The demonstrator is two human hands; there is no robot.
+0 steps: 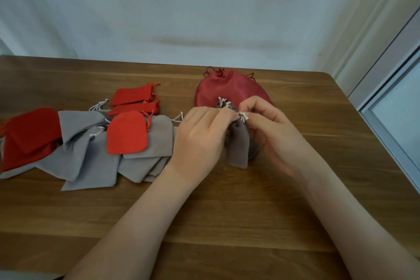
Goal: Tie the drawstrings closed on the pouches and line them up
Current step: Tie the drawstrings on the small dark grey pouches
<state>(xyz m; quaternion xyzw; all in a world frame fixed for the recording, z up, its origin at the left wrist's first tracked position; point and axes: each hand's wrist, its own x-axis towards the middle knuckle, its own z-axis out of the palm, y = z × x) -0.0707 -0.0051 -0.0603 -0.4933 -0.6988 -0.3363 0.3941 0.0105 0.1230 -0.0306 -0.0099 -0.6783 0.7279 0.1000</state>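
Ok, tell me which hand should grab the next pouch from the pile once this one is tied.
Left. The left hand sits right beside the pile, which lies on its side of the table. The right hand is across the grey pouch, farther away.

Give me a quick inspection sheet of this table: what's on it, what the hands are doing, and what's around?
Surface: wooden table, bare in front.
Job's things: grey pouch held up between both hands; loose pile of grey and red pouches overlapping at the left, not lined up; large shiny red pouch behind the hands, cinched.
Clutter: nothing seen.
Grippers: left hand and right hand both pinch the grey pouch's white drawstring.
Cables: nothing seen.
Surroundings: pale wall behind; window frame at the right.
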